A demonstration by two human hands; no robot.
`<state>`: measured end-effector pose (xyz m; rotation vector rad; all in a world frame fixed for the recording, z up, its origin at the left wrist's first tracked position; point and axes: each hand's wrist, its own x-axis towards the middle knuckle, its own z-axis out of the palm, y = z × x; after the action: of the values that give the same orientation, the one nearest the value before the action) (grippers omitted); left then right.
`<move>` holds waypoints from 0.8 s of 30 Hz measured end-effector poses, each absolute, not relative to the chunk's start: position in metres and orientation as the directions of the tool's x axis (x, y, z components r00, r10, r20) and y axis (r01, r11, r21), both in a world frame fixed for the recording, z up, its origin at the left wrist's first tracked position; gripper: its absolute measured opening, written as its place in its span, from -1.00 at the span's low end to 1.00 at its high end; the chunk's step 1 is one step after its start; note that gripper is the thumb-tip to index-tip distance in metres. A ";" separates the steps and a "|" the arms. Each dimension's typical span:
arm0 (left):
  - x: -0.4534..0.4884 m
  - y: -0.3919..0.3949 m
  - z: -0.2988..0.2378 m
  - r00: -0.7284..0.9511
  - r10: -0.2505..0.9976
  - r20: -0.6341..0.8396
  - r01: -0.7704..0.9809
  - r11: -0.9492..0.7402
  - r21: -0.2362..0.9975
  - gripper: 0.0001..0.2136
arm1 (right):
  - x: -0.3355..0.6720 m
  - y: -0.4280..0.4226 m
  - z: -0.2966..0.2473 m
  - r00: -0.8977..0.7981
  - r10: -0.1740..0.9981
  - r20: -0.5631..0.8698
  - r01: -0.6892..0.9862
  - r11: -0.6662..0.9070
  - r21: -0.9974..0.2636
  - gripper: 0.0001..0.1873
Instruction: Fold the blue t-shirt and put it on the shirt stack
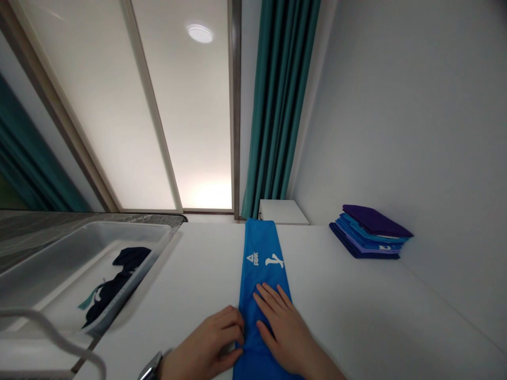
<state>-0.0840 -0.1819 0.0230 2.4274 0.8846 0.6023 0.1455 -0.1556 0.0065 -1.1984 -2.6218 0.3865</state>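
Teal curtain (35,153) at far left. Below, a translucent bin (134,228) with crumpled dark cloth (113,290) inside. Next, a silvery watch (152,366) and the left hand (219,338), fingers curled toward the thumb, at the left edge of a blue folded cloth (257,277); pinched fabric or mere contact, impossible to tell. Blue strip lengthwise on the white table (206,274), mid-view, white prints toward its far end. Right hand (285,330) flat on top, fingers straight, slightly parted, gripping nothing. At far right, beside the wall (400,132), a stack of folded blue and purple cloths (368,235).
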 end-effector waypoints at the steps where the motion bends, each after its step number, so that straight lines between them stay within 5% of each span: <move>1: -0.084 -0.181 0.022 0.690 0.685 0.235 0.473 -0.672 0.569 -0.92 | 0.146 -0.153 0.007 -0.642 0.761 0.096 0.699 0.633 -0.333 -0.43; 24: -0.080 -0.156 0.020 0.673 0.679 0.292 0.502 -0.710 0.494 -0.92 | 0.149 -0.126 0.003 -0.640 0.754 0.147 0.702 0.652 -0.289 -0.46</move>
<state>-0.0803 -0.1560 0.0198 2.5145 0.9277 0.6560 0.1494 -0.1259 0.0034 -1.1768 -2.6175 0.2996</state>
